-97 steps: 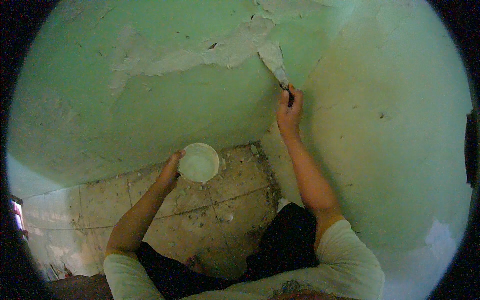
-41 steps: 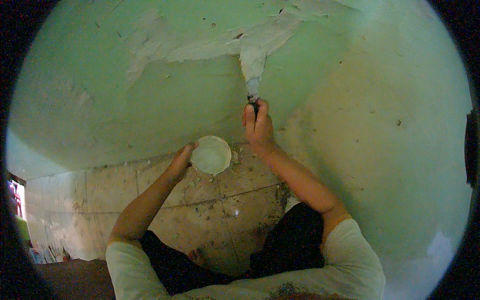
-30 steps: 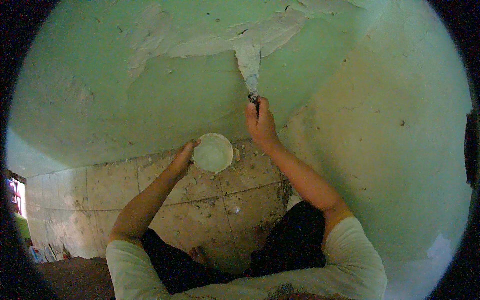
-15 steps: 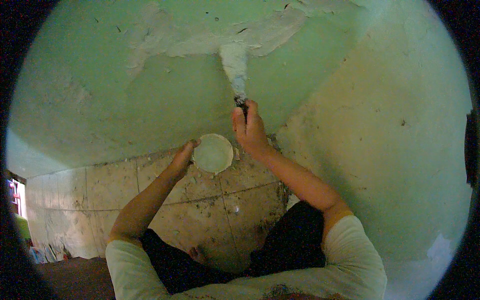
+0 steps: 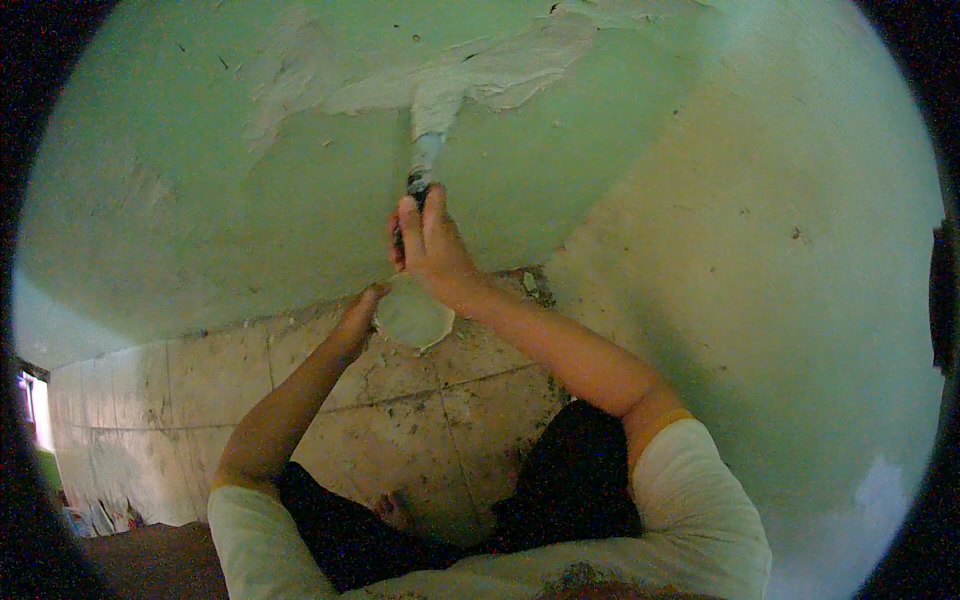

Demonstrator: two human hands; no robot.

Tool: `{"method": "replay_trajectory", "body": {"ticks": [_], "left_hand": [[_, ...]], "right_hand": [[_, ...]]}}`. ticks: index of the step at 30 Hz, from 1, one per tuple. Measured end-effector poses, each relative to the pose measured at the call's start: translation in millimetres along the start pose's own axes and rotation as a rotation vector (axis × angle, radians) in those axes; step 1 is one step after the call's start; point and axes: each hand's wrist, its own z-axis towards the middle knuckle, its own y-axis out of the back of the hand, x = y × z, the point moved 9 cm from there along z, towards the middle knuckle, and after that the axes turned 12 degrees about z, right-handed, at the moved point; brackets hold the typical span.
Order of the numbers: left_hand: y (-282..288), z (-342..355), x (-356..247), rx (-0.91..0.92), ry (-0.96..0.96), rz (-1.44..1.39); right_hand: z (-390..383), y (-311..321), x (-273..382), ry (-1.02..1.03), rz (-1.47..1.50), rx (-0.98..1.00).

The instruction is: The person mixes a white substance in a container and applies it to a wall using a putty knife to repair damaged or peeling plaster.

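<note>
My right hand (image 5: 438,248) is closed round the dark handle of a putty knife (image 5: 430,150). Pale paste coats its blade, whose wide end lies against the green wall (image 5: 280,200) at the lower edge of a whitish plaster patch (image 5: 510,68). Lower down, my left hand (image 5: 360,322) grips the rim of a round pale tub (image 5: 415,318) holding smooth whitish-green paste. Its top edge is partly covered by my right hand and wrist. Most of my left fingers are hidden behind the tub.
A second wall (image 5: 760,270), yellowish-green, meets the first in a corner on the right. Below is a dirty tiled floor (image 5: 330,420) with debris along the wall's foot. Assorted items (image 5: 100,518) stand at the far left by a brown surface (image 5: 150,555).
My right hand and the putty knife have moved left along the patch's lower edge, now overlapping the tub in view. The tub and left hand have shifted only slightly.
</note>
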Motion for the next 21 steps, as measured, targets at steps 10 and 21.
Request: {"method": "replay_trajectory", "body": {"ticks": [10,21], "left_hand": [[7.6,5.8,7.2,-0.025,-0.03,-0.062],[16.2,24.3,30.4,0.04,0.022,-0.025]], "right_hand": [[1.9,23.8,42.1,0.179,0.201,-0.199],[-12.2,9.7,47.1,0.251,0.088,-0.15]]}}
